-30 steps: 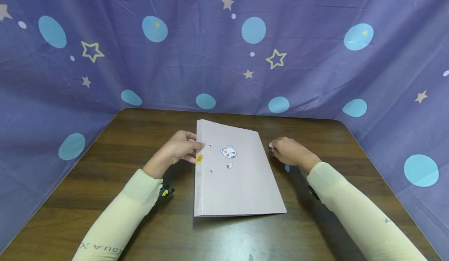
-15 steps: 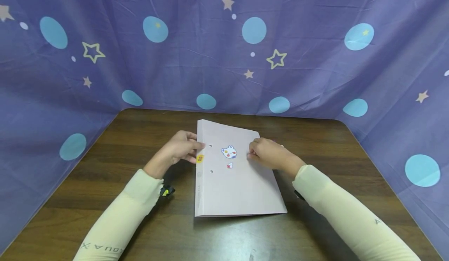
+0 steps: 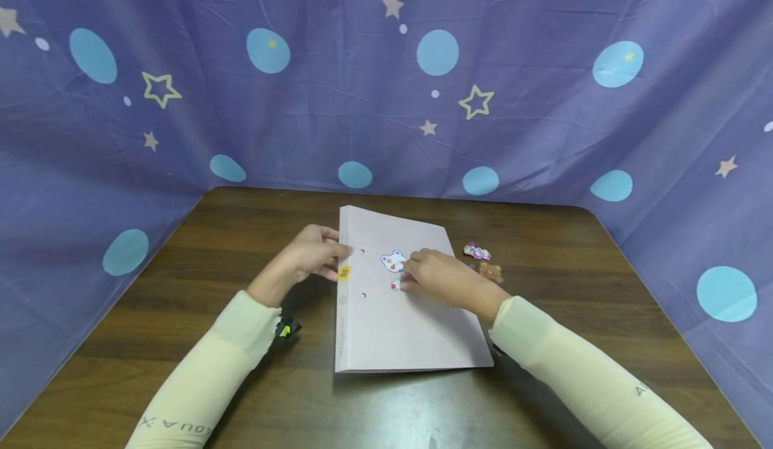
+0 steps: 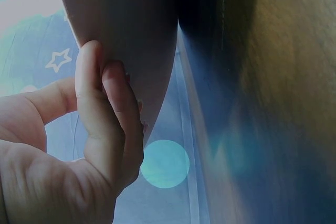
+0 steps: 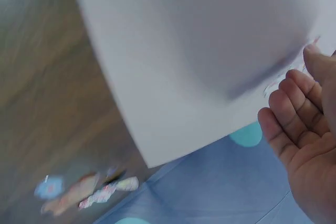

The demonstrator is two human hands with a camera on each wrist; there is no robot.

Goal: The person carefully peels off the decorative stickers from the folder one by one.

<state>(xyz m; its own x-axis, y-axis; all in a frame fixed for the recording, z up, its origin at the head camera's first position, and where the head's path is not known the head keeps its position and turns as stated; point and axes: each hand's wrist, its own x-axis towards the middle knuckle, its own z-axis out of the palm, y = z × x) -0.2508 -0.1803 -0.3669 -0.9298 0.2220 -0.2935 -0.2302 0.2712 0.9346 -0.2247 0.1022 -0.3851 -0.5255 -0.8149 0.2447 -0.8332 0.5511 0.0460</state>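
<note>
A pale folder lies on the table, its spine on the left. My left hand grips that spine edge, thumb on top; in the left wrist view its fingers lie against the folder's raised side. A white bear sticker and a smaller white sticker with a red mark are on the cover. My right hand is over the cover, its curled fingertips right at both stickers and overlapping the bear's right edge. I cannot tell whether it pinches anything. A small orange sticker marks the spine.
To the folder's right lie small loose pieces: a pink-and-white one, a brown one and a blue one. A purple patterned curtain surrounds the wooden table at the back and sides.
My right hand has moved left from the loose pieces, across the folder's right edge, to the stickers on the cover. The left hand and the folder have stayed in place.
</note>
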